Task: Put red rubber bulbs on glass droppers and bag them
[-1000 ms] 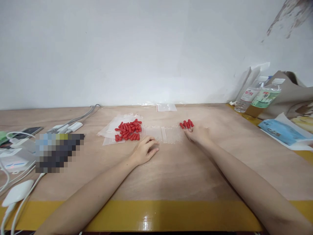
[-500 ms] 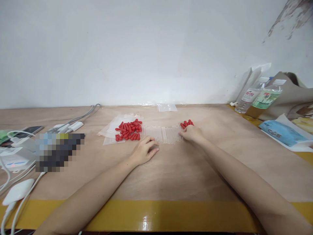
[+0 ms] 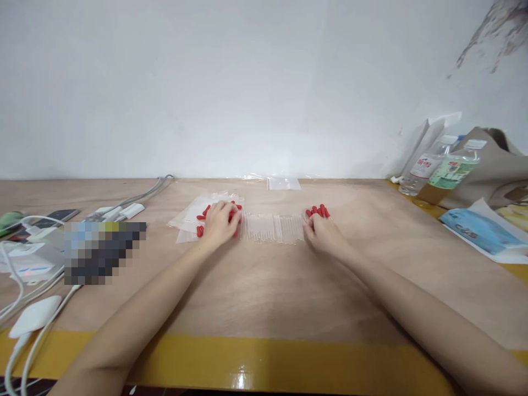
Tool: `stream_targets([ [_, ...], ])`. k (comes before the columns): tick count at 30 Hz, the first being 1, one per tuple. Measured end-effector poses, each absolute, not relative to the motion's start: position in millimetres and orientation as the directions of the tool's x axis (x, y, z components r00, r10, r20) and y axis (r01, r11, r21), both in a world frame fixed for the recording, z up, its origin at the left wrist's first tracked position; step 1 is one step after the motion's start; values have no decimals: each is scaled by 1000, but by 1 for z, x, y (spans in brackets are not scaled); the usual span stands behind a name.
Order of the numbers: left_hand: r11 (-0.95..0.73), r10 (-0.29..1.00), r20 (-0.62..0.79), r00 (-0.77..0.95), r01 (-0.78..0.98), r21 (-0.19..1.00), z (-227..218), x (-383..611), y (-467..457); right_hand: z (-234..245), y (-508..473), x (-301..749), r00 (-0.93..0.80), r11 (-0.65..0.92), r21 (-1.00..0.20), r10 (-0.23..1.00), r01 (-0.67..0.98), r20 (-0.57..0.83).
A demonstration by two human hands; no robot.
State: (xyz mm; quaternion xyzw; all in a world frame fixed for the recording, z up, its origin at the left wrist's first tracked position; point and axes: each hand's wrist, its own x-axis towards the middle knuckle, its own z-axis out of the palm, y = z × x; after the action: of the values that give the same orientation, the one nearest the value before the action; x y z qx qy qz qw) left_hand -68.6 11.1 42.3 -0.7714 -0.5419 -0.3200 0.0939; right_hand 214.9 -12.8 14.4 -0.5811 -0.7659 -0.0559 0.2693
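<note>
A row of clear plastic tubes (image 3: 272, 227) lies across the middle of the wooden table (image 3: 268, 297). My left hand (image 3: 218, 223) rests, fingers curled down, on a pile of red caps (image 3: 203, 212) spread over clear plastic bags (image 3: 185, 221) at the row's left end. It hides most of the pile. My right hand (image 3: 322, 232) sits at the row's right end with its fingers bent together against the last tubes. A small group of red caps (image 3: 318, 210) lies just beyond its fingertips. What either hand grips is hidden.
A small zip bag (image 3: 283, 183) lies by the wall. Cables (image 3: 136, 201), a phone (image 3: 61, 214) and a white device (image 3: 33, 316) crowd the left side. Two bottles (image 3: 439, 165), a brown bag (image 3: 490, 165) and a blue packet (image 3: 474, 228) stand at the right. A yellow strip (image 3: 264, 360) edges the table front.
My left hand has moved from the near side of the tubes forward and left onto the red cap pile. My right hand has drawn back slightly and curled at the tubes' right end.
</note>
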Motion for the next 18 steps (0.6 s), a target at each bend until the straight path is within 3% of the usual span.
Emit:
stream_targets([
  [3, -284, 850, 490, 192, 951, 120, 54, -79, 45, 10, -32, 211, -279, 407, -132, 794, 904, 540],
  [8, -293, 920, 255, 299, 954, -62, 62, -74, 94, -1, -49, 204, -323, 526, -136, 684, 839, 654],
  [13, -336, 926, 162, 341, 940, -59, 60, -65, 116, -8, -50, 204, -374, 587, -106, 635, 803, 676],
  [18, -363, 917, 169, 360, 932, -11, 65, -63, 118, -7, -51, 204, -370, 590, -128, 646, 797, 668],
])
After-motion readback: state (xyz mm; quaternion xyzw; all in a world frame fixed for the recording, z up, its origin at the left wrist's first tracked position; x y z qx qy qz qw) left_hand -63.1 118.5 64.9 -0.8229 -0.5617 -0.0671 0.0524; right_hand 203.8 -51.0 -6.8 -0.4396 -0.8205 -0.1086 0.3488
